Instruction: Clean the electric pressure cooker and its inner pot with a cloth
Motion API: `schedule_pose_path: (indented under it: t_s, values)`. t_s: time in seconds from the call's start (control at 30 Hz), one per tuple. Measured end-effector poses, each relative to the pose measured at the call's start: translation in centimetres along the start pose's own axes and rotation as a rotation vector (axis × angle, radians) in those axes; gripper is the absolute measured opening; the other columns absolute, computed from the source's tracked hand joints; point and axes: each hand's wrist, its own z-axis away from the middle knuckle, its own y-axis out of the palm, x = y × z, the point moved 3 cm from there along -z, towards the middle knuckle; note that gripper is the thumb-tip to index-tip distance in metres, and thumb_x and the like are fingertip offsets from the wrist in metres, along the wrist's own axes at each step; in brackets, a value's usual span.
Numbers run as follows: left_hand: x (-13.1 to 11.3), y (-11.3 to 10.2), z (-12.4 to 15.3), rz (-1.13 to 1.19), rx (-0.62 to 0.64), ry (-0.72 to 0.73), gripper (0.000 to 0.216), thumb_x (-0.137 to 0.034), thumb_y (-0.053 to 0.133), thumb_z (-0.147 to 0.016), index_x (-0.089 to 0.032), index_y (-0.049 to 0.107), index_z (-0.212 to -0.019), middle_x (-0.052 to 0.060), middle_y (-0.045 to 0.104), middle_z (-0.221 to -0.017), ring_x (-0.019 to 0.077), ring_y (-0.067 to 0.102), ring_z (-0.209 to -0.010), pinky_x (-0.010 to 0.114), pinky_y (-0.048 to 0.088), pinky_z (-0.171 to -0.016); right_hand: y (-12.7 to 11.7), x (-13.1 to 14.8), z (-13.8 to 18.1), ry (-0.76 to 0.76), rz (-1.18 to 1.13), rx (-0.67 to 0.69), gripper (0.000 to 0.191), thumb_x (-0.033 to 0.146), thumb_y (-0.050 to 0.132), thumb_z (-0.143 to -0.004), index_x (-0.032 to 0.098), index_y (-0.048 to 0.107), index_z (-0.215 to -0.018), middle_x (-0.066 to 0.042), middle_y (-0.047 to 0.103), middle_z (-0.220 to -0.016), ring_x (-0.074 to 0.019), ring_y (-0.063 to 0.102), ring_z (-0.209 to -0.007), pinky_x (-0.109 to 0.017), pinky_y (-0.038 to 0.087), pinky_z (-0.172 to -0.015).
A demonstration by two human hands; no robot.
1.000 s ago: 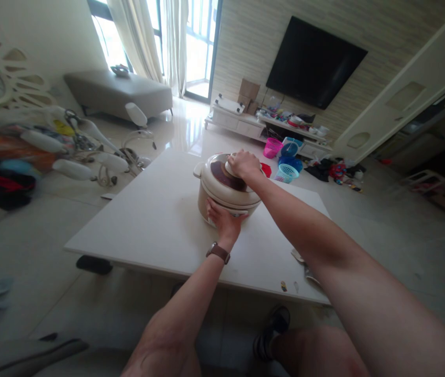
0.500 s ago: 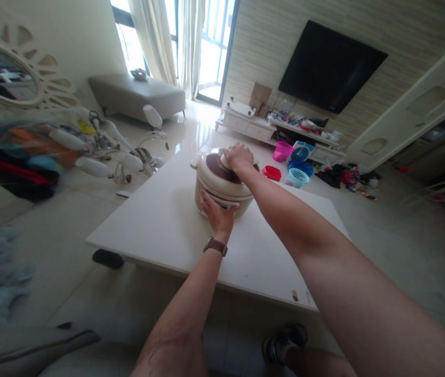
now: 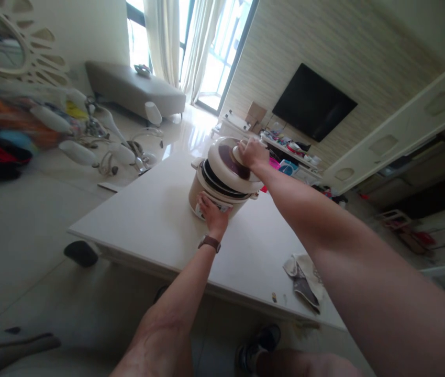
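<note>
A cream electric cooker pot (image 3: 197,195) stands on the white table (image 3: 152,220). My left hand (image 3: 211,213) presses flat against the pot's near side, a brown watch on the wrist. My right hand (image 3: 252,153) grips the knob of the lid (image 3: 226,167), which is cream with a brown centre. The lid is lifted off and tilted, so a dark gap shows under its near edge.
A crumpled cloth (image 3: 304,277) lies near the table's right front edge. A fallen white lamp fixture (image 3: 100,141) and coloured clutter lie on the floor at left. A grey bench (image 3: 132,91), a TV (image 3: 313,102) and a low cabinet with coloured baskets stand beyond.
My right hand has raised the lid from the pot and tilted it. My left hand stays against the pot's side. The view has swung to the left.
</note>
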Motion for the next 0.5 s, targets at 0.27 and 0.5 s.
schedule_pose_path:
  t_s: [0.27,0.5]
  values:
    - [-0.6,0.1,3.0,0.130,0.120,-0.037,0.113,-0.018,0.076,-0.078,-0.003,0.011,-0.170,0.033,0.008,-0.179,0.0377,0.003,-0.170,0.054,0.009,-0.137,-6.9,-8.6,5.9,0.054,0.100,-0.005,0.063,0.064,0.034,-0.109,0.014,0.064,-0.134,-0.026,0.073,-0.133,-0.0396,0.071,-0.121,-0.048,0.053,-0.098]
    - [-2.4,0.4,12.3,0.470,0.544,-0.091,0.075,-0.032,0.070,-0.085,-0.013,0.047,-0.153,0.024,0.044,-0.167,0.0325,0.037,-0.161,0.051,0.031,-0.131,-9.4,-16.0,19.7,0.247,-0.150,0.073,0.073,0.067,0.025,-0.108,0.018,0.073,-0.087,-0.018,0.082,-0.093,-0.0300,0.075,-0.088,-0.035,0.053,-0.074]
